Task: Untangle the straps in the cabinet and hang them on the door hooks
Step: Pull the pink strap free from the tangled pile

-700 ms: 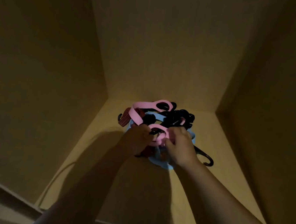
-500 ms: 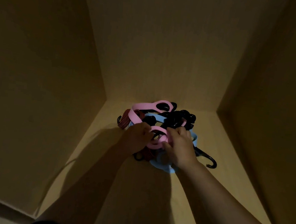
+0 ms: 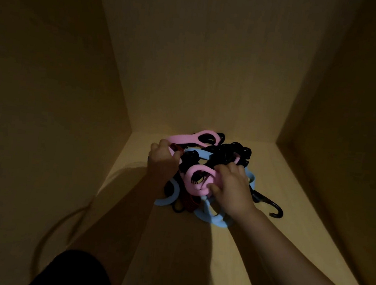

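- Head view: inside of a dim cabinet (image 3: 213,63), with bare back and side walls. The straps (image 3: 222,155) lie in one tangled heap on the cabinet floor (image 3: 267,220), near the back wall and about midway between the side walls.
- The heap holds a pink strap (image 3: 182,139), a blue strap (image 3: 167,201), a red-and-black striped cord (image 3: 188,200) and a knot of black hooks (image 3: 234,152).
- One black hook (image 3: 274,208) sticks out of the heap on the right and rests on the floor.
- Left hand (image 3: 162,160): at the heap's far-left edge, fingers curled round the pink strap beside the striped cord.
- Right hand (image 3: 233,191): pinches the pink strap's near loop, thumb on its lower edge and fingers over the top.
- In the way: both forearms cross the floor, the right hand covers the heap's right middle, and blue loops and cord run under the pink loop.
- A dark sleeve (image 3: 71,271) is at the lower left, and a curved shadow (image 3: 62,229) lies on the floor.
- Since half a second ago: the left hand has left the near pink loop for the heap's left edge. A blue loop now shows below it. The right hand stays on the loop.
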`<state>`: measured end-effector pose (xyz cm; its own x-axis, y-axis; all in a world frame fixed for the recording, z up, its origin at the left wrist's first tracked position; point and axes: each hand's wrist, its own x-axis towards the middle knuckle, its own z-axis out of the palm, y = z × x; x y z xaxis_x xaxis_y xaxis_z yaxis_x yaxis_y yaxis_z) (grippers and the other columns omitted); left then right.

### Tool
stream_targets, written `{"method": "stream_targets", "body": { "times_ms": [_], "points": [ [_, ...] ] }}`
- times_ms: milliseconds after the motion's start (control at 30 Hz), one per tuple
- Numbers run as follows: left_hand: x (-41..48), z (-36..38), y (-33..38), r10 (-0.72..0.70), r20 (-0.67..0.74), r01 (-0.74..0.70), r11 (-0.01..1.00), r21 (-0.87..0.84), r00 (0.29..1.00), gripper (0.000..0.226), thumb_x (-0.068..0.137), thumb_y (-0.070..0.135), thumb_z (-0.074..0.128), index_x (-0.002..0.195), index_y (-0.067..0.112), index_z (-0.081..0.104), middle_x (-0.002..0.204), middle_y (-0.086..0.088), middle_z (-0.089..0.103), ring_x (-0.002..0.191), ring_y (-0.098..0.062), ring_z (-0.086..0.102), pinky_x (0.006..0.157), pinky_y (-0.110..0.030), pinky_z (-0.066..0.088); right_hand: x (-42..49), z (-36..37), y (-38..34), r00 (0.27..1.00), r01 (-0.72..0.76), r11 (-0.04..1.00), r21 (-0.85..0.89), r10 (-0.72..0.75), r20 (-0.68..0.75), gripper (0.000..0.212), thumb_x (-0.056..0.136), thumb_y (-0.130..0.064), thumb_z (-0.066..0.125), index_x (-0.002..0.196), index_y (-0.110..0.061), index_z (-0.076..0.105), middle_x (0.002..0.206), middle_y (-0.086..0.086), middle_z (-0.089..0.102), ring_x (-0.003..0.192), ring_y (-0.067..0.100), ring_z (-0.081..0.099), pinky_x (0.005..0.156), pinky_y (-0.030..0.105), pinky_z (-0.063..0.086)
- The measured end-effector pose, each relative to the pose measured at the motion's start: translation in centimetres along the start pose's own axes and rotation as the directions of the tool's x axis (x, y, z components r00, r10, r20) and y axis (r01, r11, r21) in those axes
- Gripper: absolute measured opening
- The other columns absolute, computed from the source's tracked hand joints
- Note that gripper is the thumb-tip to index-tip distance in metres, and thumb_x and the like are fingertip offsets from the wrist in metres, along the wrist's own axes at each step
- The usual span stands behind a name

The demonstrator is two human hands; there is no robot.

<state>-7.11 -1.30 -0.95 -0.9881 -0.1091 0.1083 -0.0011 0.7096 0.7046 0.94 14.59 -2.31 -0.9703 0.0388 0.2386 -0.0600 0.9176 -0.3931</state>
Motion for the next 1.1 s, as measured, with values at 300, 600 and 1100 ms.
{"method": "stream_targets", "body": {
  "times_ms": [300,600,1100],
  "points": [
    [1.9,0.1,-0.6,-0.107,0.055,0.107,0.994,0.003,0.993,0.044,0.085,0.014,0.058,0.118,-0.011,0.043,0.123,-0.030,0.049,0.114,-0.041,0.049,0.089,-0.039,0.042,0.5,-0.5,0.1,0.992,0.061,0.982,0.181,-0.039,-0.123,0.024,0.087,-0.025,0.059,0.084,-0.001,0.063,0.079,0.004,0.045,0.082,0.018,0.037,0.069,0.029,0.026],
    [2.7,0.5,0.8,-0.179,0.118,0.197,0.965,-0.171,0.977,0.055,0.088,0.031,0.058,0.120,-0.011,0.044,0.121,-0.026,0.054,0.111,-0.036,0.054,0.081,-0.034,0.044,0.9,-2.3,-1.3,0.949,-0.035,0.833,0.553,0.201,-0.244,0.018,0.092,-0.027,0.054,0.078,-0.015,0.052,0.065,-0.002,0.055,0.057,0.017,0.052,0.056,0.037,0.043],
    [-0.3,-0.7,4.7,0.004,0.084,0.046,0.806,-0.590,0.996,0.020,0.083,0.003,0.056,0.089,0.015,0.041,0.086,-0.005,0.055,0.088,-0.030,0.060,0.078,-0.041,0.052,1.7,-3.7,-1.3,0.874,-0.251,0.394,0.884,0.486,0.031,0.016,0.094,-0.026,0.050,0.082,-0.015,0.051,0.075,0.012,0.061,0.068,0.024,0.058,0.062,0.031,0.046]
  ]
}}
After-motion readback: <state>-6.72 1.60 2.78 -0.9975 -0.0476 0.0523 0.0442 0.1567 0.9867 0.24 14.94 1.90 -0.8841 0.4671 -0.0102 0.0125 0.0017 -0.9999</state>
